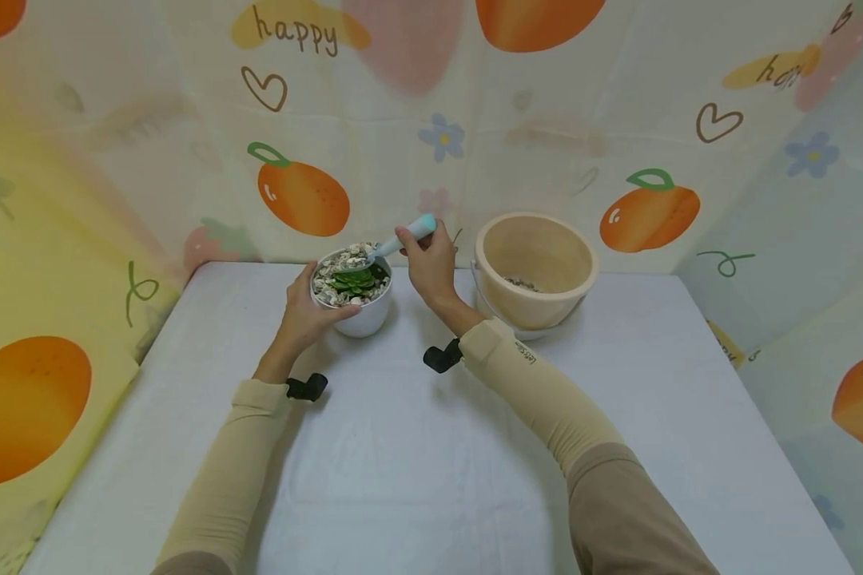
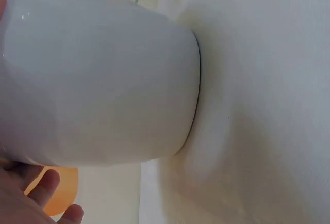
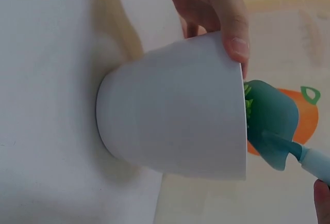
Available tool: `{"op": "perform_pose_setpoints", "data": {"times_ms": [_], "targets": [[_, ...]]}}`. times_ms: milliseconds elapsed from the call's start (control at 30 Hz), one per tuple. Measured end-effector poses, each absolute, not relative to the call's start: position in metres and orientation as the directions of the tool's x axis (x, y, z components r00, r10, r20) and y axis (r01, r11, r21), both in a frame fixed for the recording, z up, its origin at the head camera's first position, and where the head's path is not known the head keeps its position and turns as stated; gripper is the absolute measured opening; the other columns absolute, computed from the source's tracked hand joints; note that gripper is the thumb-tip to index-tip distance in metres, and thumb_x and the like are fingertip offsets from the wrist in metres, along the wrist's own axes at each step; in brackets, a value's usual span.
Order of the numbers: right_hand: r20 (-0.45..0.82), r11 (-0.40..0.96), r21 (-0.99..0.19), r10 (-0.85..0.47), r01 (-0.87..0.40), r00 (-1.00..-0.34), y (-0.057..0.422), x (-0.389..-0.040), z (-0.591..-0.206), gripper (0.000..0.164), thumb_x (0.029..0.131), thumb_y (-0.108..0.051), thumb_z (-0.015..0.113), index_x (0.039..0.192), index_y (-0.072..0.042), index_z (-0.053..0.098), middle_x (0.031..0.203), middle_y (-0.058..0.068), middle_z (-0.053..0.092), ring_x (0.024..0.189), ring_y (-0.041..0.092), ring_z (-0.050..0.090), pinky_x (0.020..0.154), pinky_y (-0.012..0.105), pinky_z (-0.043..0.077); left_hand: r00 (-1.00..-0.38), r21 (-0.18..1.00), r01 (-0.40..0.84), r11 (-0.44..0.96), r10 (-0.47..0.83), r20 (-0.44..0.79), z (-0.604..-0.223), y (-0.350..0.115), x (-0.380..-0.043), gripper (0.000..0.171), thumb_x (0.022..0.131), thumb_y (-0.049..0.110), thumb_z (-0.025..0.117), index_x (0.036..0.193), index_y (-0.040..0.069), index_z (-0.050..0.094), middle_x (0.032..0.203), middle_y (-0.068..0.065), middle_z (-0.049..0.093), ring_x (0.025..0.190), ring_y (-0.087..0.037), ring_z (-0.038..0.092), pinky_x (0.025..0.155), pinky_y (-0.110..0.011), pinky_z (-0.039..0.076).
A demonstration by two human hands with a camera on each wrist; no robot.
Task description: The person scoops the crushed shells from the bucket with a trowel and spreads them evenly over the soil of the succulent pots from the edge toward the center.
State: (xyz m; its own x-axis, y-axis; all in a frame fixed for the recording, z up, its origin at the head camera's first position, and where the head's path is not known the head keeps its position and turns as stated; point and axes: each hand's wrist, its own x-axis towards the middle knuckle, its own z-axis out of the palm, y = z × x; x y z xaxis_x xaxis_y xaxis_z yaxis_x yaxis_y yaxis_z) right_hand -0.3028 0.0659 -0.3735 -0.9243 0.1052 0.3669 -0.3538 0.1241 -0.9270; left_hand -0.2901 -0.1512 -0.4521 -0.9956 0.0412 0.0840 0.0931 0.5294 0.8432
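A white plant pot (image 1: 367, 321) stands upright on the table, filled with pale pebbles (image 1: 326, 291) around a green succulent (image 1: 355, 281). My left hand (image 1: 305, 311) grips it from the left, thumb along the near side of the rim and fingers round the far side. In my right hand (image 1: 434, 267) I hold a small blue-green hand trowel (image 3: 273, 115) by its pale handle. Its blade is over the pot's mouth, right above the succulent's leaves, with pebbles beyond it in the head view. The smooth pot wall (image 2: 108, 74) fills much of the left wrist view.
To the right of the pot stands a beige bucket (image 1: 503, 315) with a wire handle and some pebbles (image 1: 523, 283) at its bottom. A white cloth covers the table (image 1: 417, 471). Behind the table's back edge hangs a fruit-printed curtain (image 1: 395, 152).
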Motion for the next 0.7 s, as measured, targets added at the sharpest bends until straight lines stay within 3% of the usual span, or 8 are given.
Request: {"op": "perform_pose_setpoints", "data": {"times_ms": [233, 533, 700], "targets": [[0.377, 0.122, -0.924, 0.113, -0.363, -0.919, 0.063, -0.302, -0.378, 0.029, 0.095, -0.018, 0.064, 0.108, 0.005, 0.053, 0.098, 0.024, 0.067, 0.09, 0.038, 0.068, 0.081, 0.039, 0.058, -0.992, 0.828, 0.108, 0.55, -0.001, 0.129, -0.451, -0.146, -0.284, 0.112, 0.072, 0.044, 0.084, 0.155, 0.009, 0.018, 0.155, -0.02, 0.027, 0.141, -0.039, 0.024, 0.111, -0.066, 0.025], [0.387, 0.105, -0.921, 0.111, -0.376, -0.915, 0.062, -0.303, -0.381, 0.027, 0.095, -0.018, 0.063, 0.106, 0.003, 0.052, 0.096, 0.022, 0.066, 0.091, 0.036, 0.068, 0.081, 0.033, 0.059, -0.989, 0.837, 0.131, 0.531, 0.132, 0.071, -0.447, -0.162, -0.294, 0.112, 0.075, 0.037, 0.083, 0.156, 0.009, 0.011, 0.159, -0.021, 0.018, 0.146, -0.039, 0.014, 0.114, -0.066, 0.019], [0.38, 0.058, -0.925, 0.095, -0.376, -0.92, 0.064, -0.302, -0.381, 0.029, 0.095, -0.017, 0.063, 0.11, 0.006, 0.052, 0.1, 0.022, 0.064, 0.097, 0.035, 0.067, 0.086, 0.04, 0.057, -0.988, 0.868, 0.12, 0.482, 0.146, 0.056, -0.449, -0.162, -0.298, 0.114, 0.074, 0.034, 0.083, 0.157, 0.01, 0.009, 0.16, -0.02, 0.015, 0.147, -0.039, 0.015, 0.116, -0.064, 0.017]]}}
